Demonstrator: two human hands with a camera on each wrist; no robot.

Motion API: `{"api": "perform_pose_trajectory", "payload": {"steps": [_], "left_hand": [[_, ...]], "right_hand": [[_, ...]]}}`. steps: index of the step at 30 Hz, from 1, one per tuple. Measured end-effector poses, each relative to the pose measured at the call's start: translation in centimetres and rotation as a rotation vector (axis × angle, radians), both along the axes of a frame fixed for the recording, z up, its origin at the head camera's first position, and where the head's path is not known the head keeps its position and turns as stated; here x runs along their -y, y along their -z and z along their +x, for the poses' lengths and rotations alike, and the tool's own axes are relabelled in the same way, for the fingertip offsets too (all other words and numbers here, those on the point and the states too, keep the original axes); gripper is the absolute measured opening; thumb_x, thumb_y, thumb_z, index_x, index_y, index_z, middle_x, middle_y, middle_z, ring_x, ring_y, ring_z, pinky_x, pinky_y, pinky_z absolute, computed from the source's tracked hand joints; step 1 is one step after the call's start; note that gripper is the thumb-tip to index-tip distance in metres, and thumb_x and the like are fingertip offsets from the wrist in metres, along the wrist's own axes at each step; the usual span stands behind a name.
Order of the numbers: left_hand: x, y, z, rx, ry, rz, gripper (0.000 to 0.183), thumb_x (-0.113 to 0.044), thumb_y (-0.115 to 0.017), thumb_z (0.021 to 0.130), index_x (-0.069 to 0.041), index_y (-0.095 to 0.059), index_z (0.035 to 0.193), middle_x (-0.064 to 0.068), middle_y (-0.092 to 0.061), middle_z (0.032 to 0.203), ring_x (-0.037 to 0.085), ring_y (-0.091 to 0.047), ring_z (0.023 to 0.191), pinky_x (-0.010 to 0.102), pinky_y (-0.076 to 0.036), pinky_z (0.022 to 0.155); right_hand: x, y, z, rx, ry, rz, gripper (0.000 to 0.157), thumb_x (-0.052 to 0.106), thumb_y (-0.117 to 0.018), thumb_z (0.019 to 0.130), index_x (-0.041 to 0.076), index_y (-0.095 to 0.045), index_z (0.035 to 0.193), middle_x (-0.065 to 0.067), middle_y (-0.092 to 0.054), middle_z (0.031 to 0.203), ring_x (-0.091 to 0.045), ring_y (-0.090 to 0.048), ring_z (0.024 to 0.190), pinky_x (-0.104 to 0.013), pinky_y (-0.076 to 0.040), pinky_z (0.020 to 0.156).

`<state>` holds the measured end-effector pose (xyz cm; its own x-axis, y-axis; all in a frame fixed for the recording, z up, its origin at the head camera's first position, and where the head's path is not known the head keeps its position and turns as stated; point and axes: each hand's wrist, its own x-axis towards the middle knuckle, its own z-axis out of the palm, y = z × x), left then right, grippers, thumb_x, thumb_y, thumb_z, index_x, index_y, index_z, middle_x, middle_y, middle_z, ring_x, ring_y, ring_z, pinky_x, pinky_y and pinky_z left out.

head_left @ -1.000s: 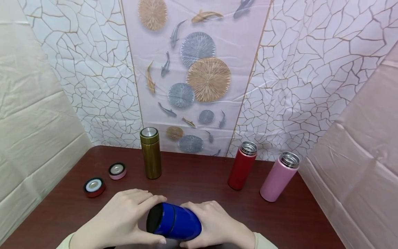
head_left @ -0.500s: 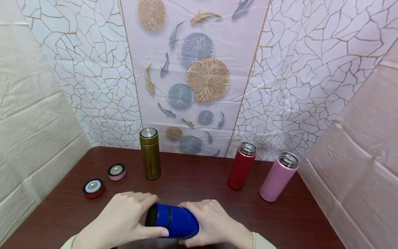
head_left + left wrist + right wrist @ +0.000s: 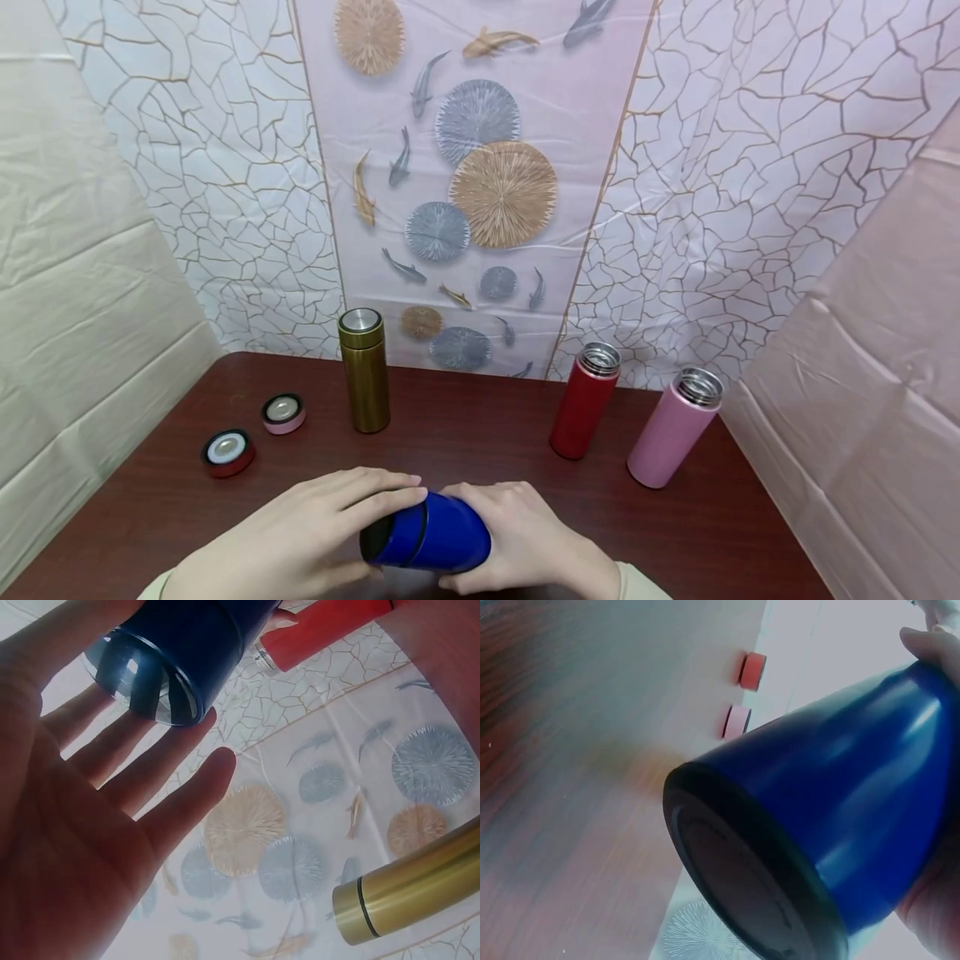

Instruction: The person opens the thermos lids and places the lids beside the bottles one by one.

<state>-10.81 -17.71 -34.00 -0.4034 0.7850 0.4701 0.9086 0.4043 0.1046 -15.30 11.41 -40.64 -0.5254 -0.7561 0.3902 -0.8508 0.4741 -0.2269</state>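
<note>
My right hand (image 3: 521, 533) grips the body of a blue thermos bottle (image 3: 456, 533), which is tilted with its lid end toward the left. A dark seam marks off the blue lid (image 3: 405, 535), whose end looks black in the head view. My left hand (image 3: 300, 529) is at that lid, its fingers extended along the upper side and its thumb lower down. In the left wrist view, the fingers (image 3: 176, 761) lie fairly straight behind the lid's shiny end (image 3: 142, 679), and the palm is spread. The right wrist view shows the bottle's dark-rimmed base (image 3: 735, 877).
A gold thermos (image 3: 367, 387) with its lid on stands at the back left. Uncapped red (image 3: 581, 412) and pink (image 3: 670, 437) bottles stand at the right. A red lid (image 3: 227, 454) and a pink lid (image 3: 283, 415) lie upturned at the left of the brown table (image 3: 465, 421).
My left thumb has come away from the bottle's near side, and the left fingers have straightened over the lid. The bottle has shifted slightly; the right hand keeps its grip.
</note>
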Motion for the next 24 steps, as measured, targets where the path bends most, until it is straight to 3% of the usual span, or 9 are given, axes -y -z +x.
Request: {"api": "perform_pose_trajectory", "payload": {"steps": [3, 8, 14, 18, 21, 24], "left_hand": [[0.0, 0.0, 0.1, 0.047, -0.048, 0.009, 0.073, -0.045, -0.077, 0.088, -0.025, -0.045, 0.151, -0.008, -0.053, 0.145, 0.013, -0.058, 0.123, 0.040, -0.056, 0.089], [-0.1, 0.1, 0.2, 0.121, -0.188, 0.008, 0.067, -0.063, -0.069, 0.086, -0.030, -0.053, 0.142, -0.018, -0.060, 0.130, 0.006, -0.063, 0.108, 0.036, -0.057, 0.084], [-0.4, 0.7, -0.1, 0.027, -0.287, 0.046, 0.063, -0.072, -0.070, 0.078, -0.026, -0.063, 0.121, -0.022, -0.064, 0.102, 0.000, -0.061, 0.087, 0.029, -0.055, 0.075], [-0.7, 0.9, -0.3, -0.049, -0.347, 0.033, 0.056, -0.078, -0.068, 0.075, -0.026, -0.061, 0.096, -0.022, -0.054, 0.079, -0.002, -0.049, 0.070, 0.023, -0.046, 0.060], [-0.7, 1.0, -0.4, -0.058, -0.382, -0.028, 0.060, -0.080, -0.064, 0.076, -0.023, -0.063, 0.092, -0.018, -0.053, 0.076, 0.000, -0.048, 0.067, 0.024, -0.044, 0.058], [-0.5, 1.0, -0.5, -0.024, -0.371, -0.088, 0.064, -0.079, -0.062, 0.079, -0.019, -0.068, 0.101, -0.013, -0.062, 0.084, 0.004, -0.056, 0.073, 0.029, -0.051, 0.064]], "right_hand": [[-0.1, 0.0, 0.0, 0.004, -0.003, -0.005, 0.072, 0.067, -0.076, 0.076, 0.024, -0.056, 0.130, 0.013, -0.071, 0.104, 0.003, -0.065, 0.083, -0.022, -0.054, 0.073], [-0.1, 0.0, 0.0, 0.030, -0.004, 0.000, 0.071, 0.068, -0.075, 0.077, 0.025, -0.056, 0.131, 0.014, -0.070, 0.105, 0.003, -0.064, 0.083, -0.022, -0.053, 0.073], [0.0, 0.0, 0.0, 0.022, -0.007, 0.017, 0.070, 0.067, -0.074, 0.077, 0.027, -0.056, 0.132, 0.014, -0.070, 0.107, 0.004, -0.063, 0.085, -0.021, -0.052, 0.072], [0.1, 0.1, 0.0, -0.001, -0.007, 0.035, 0.071, 0.067, -0.074, 0.077, 0.028, -0.055, 0.133, 0.014, -0.070, 0.108, 0.004, -0.063, 0.088, -0.021, -0.052, 0.072], [0.1, 0.2, 0.0, -0.016, -0.012, 0.055, 0.072, 0.067, -0.074, 0.077, 0.027, -0.054, 0.134, 0.013, -0.070, 0.108, 0.003, -0.064, 0.089, -0.022, -0.052, 0.072], [0.1, 0.2, 0.0, -0.030, -0.013, 0.071, 0.073, 0.067, -0.074, 0.077, 0.027, -0.054, 0.134, 0.013, -0.070, 0.108, 0.003, -0.064, 0.089, -0.022, -0.052, 0.072]]}}
